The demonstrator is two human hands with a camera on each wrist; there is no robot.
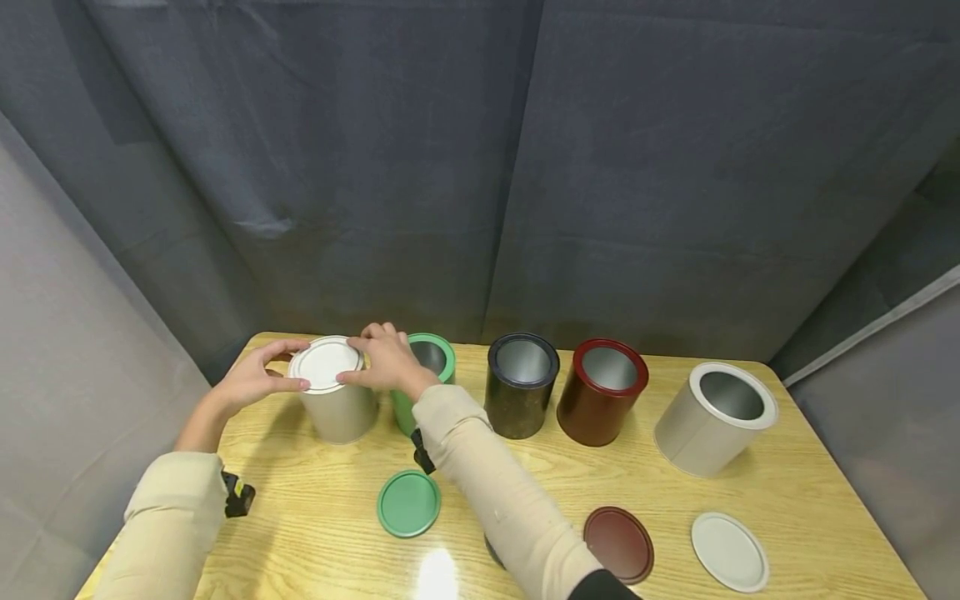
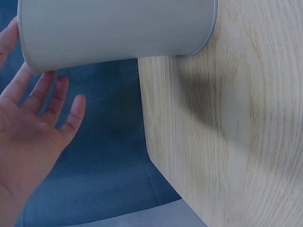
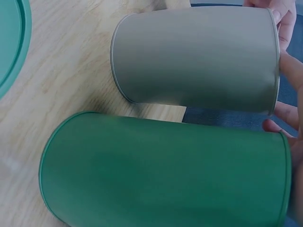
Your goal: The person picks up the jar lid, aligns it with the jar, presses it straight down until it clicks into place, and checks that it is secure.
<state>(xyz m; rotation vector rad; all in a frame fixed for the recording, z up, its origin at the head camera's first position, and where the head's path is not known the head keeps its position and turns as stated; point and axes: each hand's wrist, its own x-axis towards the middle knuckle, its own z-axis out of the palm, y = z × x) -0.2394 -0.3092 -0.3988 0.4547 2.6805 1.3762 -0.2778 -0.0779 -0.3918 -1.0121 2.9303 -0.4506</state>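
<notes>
A white lid [image 1: 326, 364] covers the top of the off-white can [image 1: 339, 417] at the table's left end. My left hand [image 1: 258, 375] touches the lid's left edge, thumb in front and forefinger behind. In the left wrist view its other fingers [image 2: 57, 97] spread loosely by the rim. From the other side, my right hand [image 1: 386, 362] rests its thumb and forefinger on the lid's right edge. Right beside that hand stands the green can [image 3: 165, 170], uncovered and partly hidden behind it.
Farther right stand an uncovered black can [image 1: 517, 408], a dark red can [image 1: 596, 417] and another off-white can [image 1: 690, 437]. Toward the front lie a green lid [image 1: 408, 503], a dark red lid [image 1: 618, 543] and a white lid [image 1: 729, 552]. My right sleeve mostly hides a dark lid [image 1: 492, 552].
</notes>
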